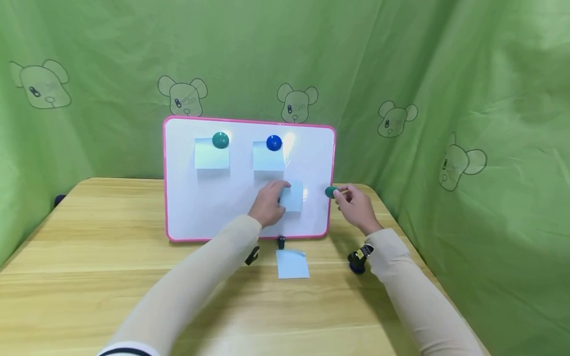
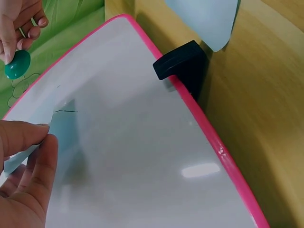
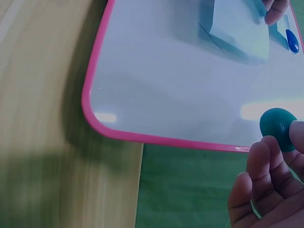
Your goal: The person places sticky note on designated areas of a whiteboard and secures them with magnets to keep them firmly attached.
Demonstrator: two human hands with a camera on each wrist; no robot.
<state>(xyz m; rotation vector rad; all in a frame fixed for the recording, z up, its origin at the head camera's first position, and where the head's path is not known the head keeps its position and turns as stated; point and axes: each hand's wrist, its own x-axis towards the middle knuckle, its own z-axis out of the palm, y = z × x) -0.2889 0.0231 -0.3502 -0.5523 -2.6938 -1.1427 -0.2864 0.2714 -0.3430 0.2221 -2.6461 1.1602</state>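
in the head view, the left hand (image 1: 268, 202) is at the left edge of a pale blue square paper note (image 1: 292, 197) on the right half of a white board with a pink rim (image 1: 213, 207); from there its grip is partly hidden. the left wrist view settles it: thumb and forefinger pinch the note's edge between them.

the right hand (image 1: 355, 205) holds a glossy green round magnet (image 1: 330, 192), which in the head view seems to overlap the board's right rim. the left wrist view puts it beyond that rim, against the green cloth curtain (image 1: 249, 54), so apart from the board. the right wrist view shows the pinch closely, thumb against fingertips, the remaining fingers loosely bent.

both wrist views bring out a thin dark line (image 2: 65, 111) on the board by the note. the left one also shows a black block-shaped clip (image 2: 183, 59) hooked over the bottom rim, only a small dark shape from above.

the head view alone takes in the whole upper row: one pale blue note (image 1: 209, 159) under a second green magnet (image 1: 220, 140), another (image 1: 267, 160) under a dark blue round magnet (image 1: 274, 143). a loose pale blue sheet (image 1: 292, 265) lies on the light wooden table (image 1: 89, 272) in front of the board.
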